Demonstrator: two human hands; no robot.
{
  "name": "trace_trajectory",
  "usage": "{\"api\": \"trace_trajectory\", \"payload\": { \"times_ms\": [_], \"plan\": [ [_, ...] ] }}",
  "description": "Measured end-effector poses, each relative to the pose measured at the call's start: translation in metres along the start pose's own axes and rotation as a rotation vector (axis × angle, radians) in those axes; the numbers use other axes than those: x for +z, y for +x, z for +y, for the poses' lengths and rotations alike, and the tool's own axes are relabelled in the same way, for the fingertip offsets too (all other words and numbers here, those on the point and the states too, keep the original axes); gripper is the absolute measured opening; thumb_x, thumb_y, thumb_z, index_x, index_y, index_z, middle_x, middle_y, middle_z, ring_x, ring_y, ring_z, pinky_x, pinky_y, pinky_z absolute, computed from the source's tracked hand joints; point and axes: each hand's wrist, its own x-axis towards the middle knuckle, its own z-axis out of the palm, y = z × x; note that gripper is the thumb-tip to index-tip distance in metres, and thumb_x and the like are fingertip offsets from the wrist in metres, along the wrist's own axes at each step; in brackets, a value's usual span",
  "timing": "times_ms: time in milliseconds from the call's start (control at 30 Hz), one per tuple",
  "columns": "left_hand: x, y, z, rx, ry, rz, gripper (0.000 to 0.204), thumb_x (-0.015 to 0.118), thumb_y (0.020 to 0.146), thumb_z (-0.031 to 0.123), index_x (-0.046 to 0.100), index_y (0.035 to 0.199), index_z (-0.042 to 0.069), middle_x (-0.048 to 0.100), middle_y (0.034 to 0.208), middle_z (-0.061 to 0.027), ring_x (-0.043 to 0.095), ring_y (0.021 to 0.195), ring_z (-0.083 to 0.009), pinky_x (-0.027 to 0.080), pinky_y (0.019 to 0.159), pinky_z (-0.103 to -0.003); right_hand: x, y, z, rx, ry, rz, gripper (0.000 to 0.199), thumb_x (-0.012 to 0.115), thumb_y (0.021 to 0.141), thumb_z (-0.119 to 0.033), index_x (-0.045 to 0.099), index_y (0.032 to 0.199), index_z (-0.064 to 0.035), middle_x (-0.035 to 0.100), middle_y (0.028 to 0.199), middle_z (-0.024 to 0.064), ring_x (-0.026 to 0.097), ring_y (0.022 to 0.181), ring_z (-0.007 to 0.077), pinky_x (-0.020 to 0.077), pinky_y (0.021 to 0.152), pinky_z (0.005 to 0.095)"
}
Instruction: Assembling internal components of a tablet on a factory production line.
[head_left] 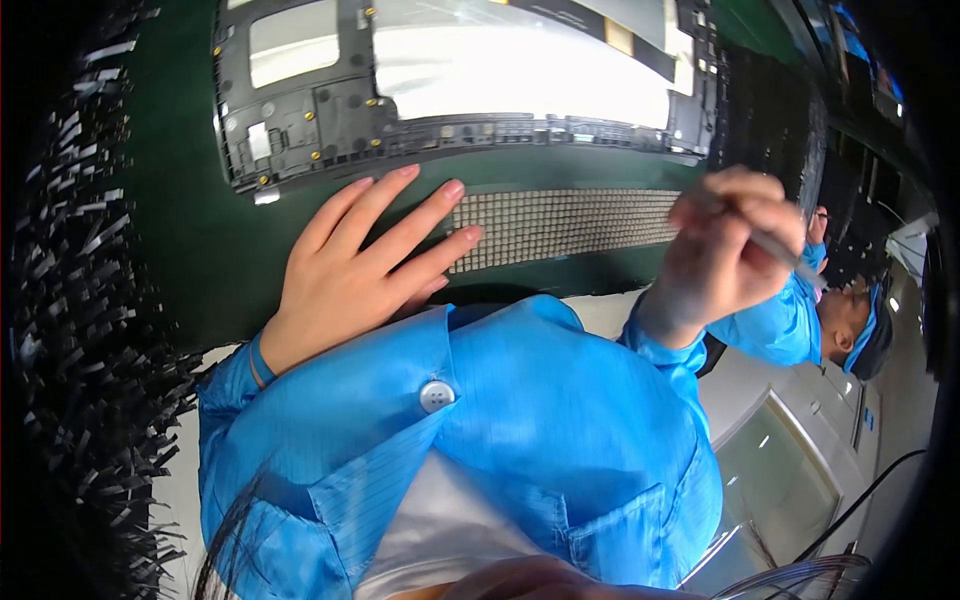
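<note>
**Tool raised beside the screw tray, flat hand steadying the mat**

Closest in is the blue smock (520,420) with its grey button (437,395), filling the lower half of the view. Just past it the left hand (365,265) lies flat and open on the green mat (200,250), fingers spread, holding nothing, its fingertips touching the left end of a long tray (570,225) of tiny parts set in rows. The right hand (725,250) is closed in a fist around a thin grey tool (775,243), held like a pen, lifted just over the tray's right end; the tool's tip is blurred, so I cannot tell whether it carries anything.

My reading is that this is the picking step: a small part taken from the tray for the dark panel (310,110) beyond. The next move would call for a steady, fine aim with the tool, the flat hand keeping things still.

The panel lies near the tray on the mat, a grey frame with small brass points and a pale, glaring sheet (520,70) across its middle. To the right, farther off, another person in blue with a cap (875,335) bends over their own work; pale benches and a cable show below.
</note>
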Motion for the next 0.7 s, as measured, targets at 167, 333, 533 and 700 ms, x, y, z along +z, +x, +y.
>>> {"api": "trace_trajectory", "payload": {
  "times_ms": [167,333,533,700],
  "plan": [
    [-0.005,0.007,0.003,-0.005,-0.005,-0.014,0.049,0.068,0.075,0.026,0.06,0.123,0.025,0.049,0.137,-0.0006,0.046,0.124,-0.0272,0.039,0.101,-0.042,-0.027,0.026,0.007,0.12,-0.074,-0.111,0.018,0.063,0.086,0.0,0.052,0.099,0.0044,0.062,0.091,0.0211,0.06,0.065,0.0166,0.0515,0.06,0.0234],
    [-0.003,0.009,0.003,-0.002,-0.002,-0.009,0.049,0.068,0.075,0.027,0.061,0.123,0.025,0.05,0.136,-0.0008,0.046,0.123,-0.0271,0.039,0.101,-0.041,-0.032,0.028,0.01,0.149,-0.08,-0.123,0.017,0.063,0.085,0.002,0.053,0.098,0.0045,0.062,0.092,0.0214,0.06,0.065,0.0158,0.0511,0.06,0.0227],
    [-0.002,0.011,0.003,-0.003,0.001,-0.008,0.05,0.068,0.075,0.027,0.06,0.123,0.026,0.05,0.137,-0.0009,0.046,0.123,-0.0269,0.039,0.1,-0.041,-0.034,0.031,0.01,0.176,-0.082,-0.137,0.016,0.062,0.085,0.003,0.053,0.097,0.0052,0.062,0.092,0.0216,0.06,0.065,0.016,0.0508,0.059,0.0224],
    [-0.001,0.012,0.004,0.004,0.003,-0.006,0.05,0.068,0.074,0.028,0.06,0.124,0.026,0.049,0.137,-0.0008,0.046,0.124,-0.0269,0.039,0.1,-0.041,-0.037,0.032,0.008,0.182,-0.067,-0.151,0.016,0.062,0.084,0.004,0.053,0.097,0.0054,0.062,0.092,0.0211,0.061,0.066,0.017,0.0518,0.061,0.0233]
  ]
}}
